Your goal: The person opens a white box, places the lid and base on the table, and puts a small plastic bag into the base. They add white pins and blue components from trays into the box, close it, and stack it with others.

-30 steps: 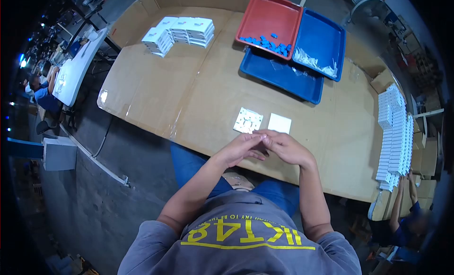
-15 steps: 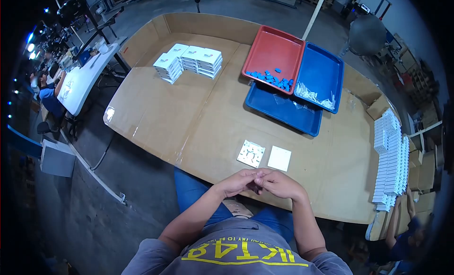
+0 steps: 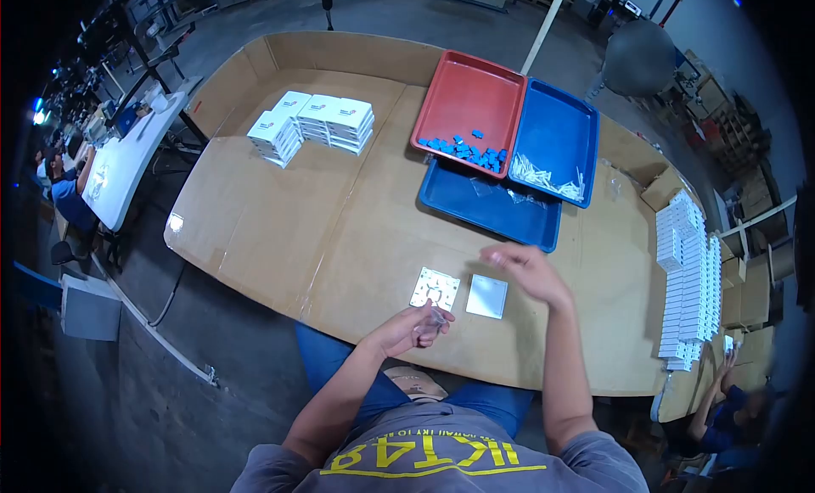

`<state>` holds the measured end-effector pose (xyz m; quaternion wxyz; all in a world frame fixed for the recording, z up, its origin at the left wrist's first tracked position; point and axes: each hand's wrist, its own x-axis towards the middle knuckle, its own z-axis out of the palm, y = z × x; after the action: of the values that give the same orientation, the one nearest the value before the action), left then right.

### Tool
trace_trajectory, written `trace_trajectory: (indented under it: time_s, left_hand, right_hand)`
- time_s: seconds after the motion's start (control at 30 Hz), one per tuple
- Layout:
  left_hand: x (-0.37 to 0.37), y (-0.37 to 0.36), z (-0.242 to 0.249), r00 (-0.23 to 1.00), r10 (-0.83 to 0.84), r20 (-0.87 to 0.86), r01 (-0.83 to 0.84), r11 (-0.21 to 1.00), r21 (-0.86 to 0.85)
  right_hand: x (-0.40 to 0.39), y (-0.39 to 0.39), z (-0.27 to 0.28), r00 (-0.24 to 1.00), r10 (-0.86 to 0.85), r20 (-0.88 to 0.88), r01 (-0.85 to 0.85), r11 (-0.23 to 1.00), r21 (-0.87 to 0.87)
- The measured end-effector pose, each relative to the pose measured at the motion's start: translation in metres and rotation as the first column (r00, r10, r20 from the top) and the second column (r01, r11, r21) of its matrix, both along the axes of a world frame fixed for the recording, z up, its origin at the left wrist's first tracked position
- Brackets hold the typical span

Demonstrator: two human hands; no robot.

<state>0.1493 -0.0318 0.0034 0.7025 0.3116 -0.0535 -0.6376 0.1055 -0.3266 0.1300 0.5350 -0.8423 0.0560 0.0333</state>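
My left hand [image 3: 411, 330] is closed on a small clear plastic bag [image 3: 431, 321] at the table's near edge, its fingertips close to a white square plate with dark curved marks [image 3: 435, 288]. To the right of that plate lies a plain square white panel [image 3: 486, 297], looking greyish in shade. My right hand [image 3: 528, 274] hovers above and right of the panel, fingers stretched out and somewhat blurred. I see nothing in it.
Beyond my hands stand a red tray [image 3: 471, 98] with blue pieces, a blue tray [image 3: 556, 120] with white sticks, and a lower blue tray [image 3: 492, 209] with clear plastic. White boxes [image 3: 314, 120] are stacked back left; white stacks [image 3: 686, 281] line the right. Other people work at both sides.
My hands were together at the near edge. The right has moved away, forward and right, with fingers stretched; the left now shows the clear bag. The view has shifted slightly.
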Motion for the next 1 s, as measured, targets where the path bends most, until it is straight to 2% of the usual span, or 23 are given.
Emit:
trace_trajectory:
  time_s: [0.03,0.1,0.2,0.23,0.3,0.33,0.43,0.57,0.77,0.87,0.97,1.0]
  left_hand:
    - [0.001,0.004,-0.008,0.997,-0.001,-0.075,-0.002,0.999,-0.047]
    - [0.004,0.011,-0.026,0.974,-0.018,-0.225,-0.014,0.990,-0.138]
    - [0.010,0.013,-0.028,0.943,0.002,-0.334,-0.084,0.969,-0.231]
    - [0.011,0.013,-0.028,0.946,-0.001,-0.325,-0.075,0.973,-0.219]
    - [0.012,0.011,-0.029,0.953,0.001,-0.304,-0.063,0.979,-0.195]
    - [0.013,0.010,-0.029,0.951,-0.002,-0.309,-0.057,0.981,-0.184]
    - [0.013,0.009,-0.028,0.946,-0.008,-0.324,-0.043,0.988,-0.151]
    - [0.014,0.008,-0.025,0.946,-0.002,-0.325,-0.043,0.990,-0.132]
    - [0.014,0.005,-0.021,0.948,-0.004,-0.317,-0.037,0.992,-0.124]
    - [0.016,0.003,-0.018,0.950,-0.015,-0.310,-0.024,0.992,-0.122]
    - [0.017,0.002,-0.020,0.947,-0.023,-0.320,-0.017,0.992,-0.124]
    - [0.017,0.002,-0.021,0.945,-0.026,-0.326,-0.016,0.992,-0.126]
  right_hand:
    - [0.011,-0.018,0.000,0.998,-0.059,-0.017,0.059,0.998,-0.013]
    - [0.040,-0.063,-0.010,0.989,-0.118,0.093,0.127,0.988,-0.087]
    - [0.085,-0.126,-0.020,0.963,-0.247,0.107,0.268,0.924,-0.273]
    - [0.099,-0.143,-0.024,0.958,-0.269,0.101,0.287,0.897,-0.336]
    - [0.122,-0.168,-0.038,0.955,-0.265,0.134,0.296,0.888,-0.353]
    - [0.132,-0.170,-0.040,0.954,-0.262,0.149,0.299,0.884,-0.358]
    - [0.152,-0.169,-0.049,0.969,-0.231,0.090,0.243,0.818,-0.521]
    - [0.161,-0.163,-0.048,0.937,-0.336,0.094,0.296,0.622,-0.725]
    - [0.163,-0.156,-0.041,0.931,-0.361,0.054,0.239,0.493,-0.837]
    - [0.169,-0.152,-0.050,0.905,-0.419,0.066,0.265,0.436,-0.860]
    - [0.176,-0.152,-0.067,0.852,-0.488,0.189,0.377,0.323,-0.868]
    - [0.178,-0.151,-0.068,0.841,-0.517,0.160,0.379,0.351,-0.856]
